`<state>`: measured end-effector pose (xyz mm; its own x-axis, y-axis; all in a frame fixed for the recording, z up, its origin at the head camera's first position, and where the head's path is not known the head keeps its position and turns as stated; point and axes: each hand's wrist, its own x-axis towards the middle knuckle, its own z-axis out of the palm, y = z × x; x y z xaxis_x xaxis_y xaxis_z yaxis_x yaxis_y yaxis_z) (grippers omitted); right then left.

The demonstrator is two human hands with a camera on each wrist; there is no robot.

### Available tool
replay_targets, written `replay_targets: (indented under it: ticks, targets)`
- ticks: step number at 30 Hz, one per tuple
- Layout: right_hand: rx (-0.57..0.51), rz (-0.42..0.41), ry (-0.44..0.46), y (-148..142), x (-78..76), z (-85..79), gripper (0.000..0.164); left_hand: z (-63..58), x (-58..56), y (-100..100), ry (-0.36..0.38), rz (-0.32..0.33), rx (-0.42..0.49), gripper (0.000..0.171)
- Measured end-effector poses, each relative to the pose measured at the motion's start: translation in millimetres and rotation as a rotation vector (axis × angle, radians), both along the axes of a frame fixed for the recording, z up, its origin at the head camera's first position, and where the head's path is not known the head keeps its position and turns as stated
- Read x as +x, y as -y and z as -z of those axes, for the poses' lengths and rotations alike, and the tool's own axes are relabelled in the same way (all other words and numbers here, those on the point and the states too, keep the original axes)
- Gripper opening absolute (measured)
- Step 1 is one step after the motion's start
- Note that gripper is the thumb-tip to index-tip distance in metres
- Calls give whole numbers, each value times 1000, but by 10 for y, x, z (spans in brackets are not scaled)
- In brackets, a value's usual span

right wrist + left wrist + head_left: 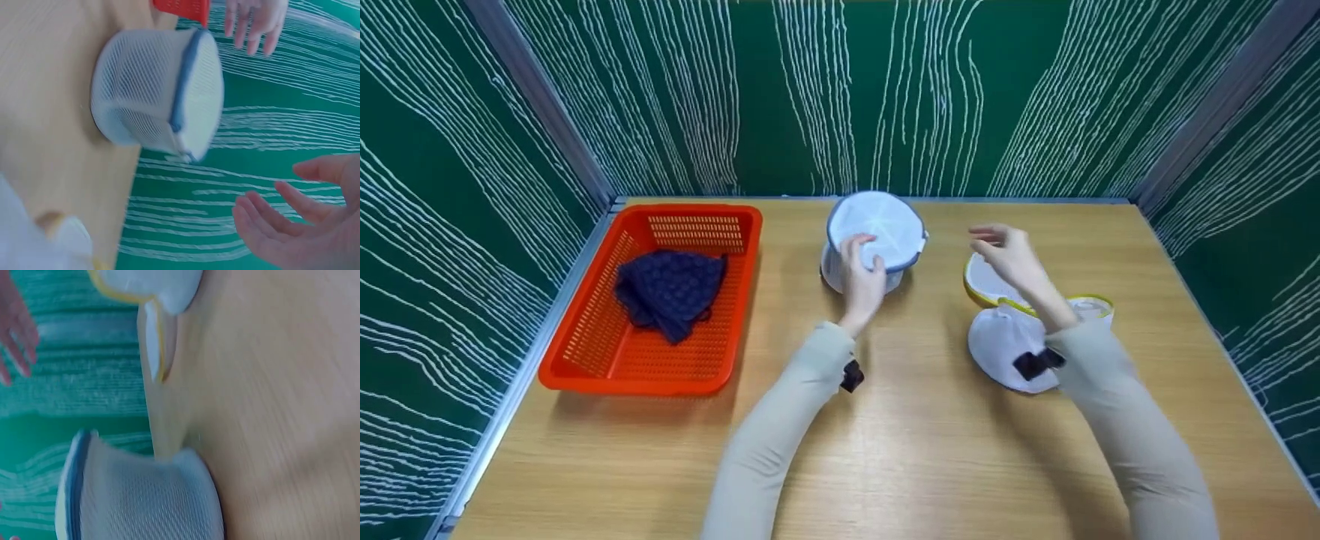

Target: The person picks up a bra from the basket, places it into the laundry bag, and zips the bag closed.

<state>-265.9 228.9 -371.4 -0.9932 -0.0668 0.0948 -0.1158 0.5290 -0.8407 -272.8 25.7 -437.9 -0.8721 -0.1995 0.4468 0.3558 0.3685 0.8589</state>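
A white mesh laundry bag with blue trim (877, 217), shaped like a short drum, stands upright at the back middle of the table. In the head view my left hand (864, 283) overlaps its lid, but the right wrist view shows that hand (256, 22) apart from the bag (140, 84), fingers loosely extended. My right hand (1011, 255) hovers with relaxed, bent fingers and holds nothing. Beneath it is a second white mesh bag with yellow trim (997, 345), its lid (988, 279) folded open. My right forearm partly hides this bag.
To the left stands an orange plastic basket (742, 300) with a crumpled navy cloth (671, 289) in it. Green panels (870, 97) with white wavy lines enclose the wooden table (885, 450) at the back and sides.
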Motion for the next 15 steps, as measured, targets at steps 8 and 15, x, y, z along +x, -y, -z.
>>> replay_targets:
  ticks: [8, 15]
  targets:
    - [115, 49, -125, -494, 206, -12, 30, 85, 185, -389, -42, 289, -17, 25]
    - [210, 213, -157, -933, 337, 165, 30, 132, 309, -760, 115, 525, -108, 26]
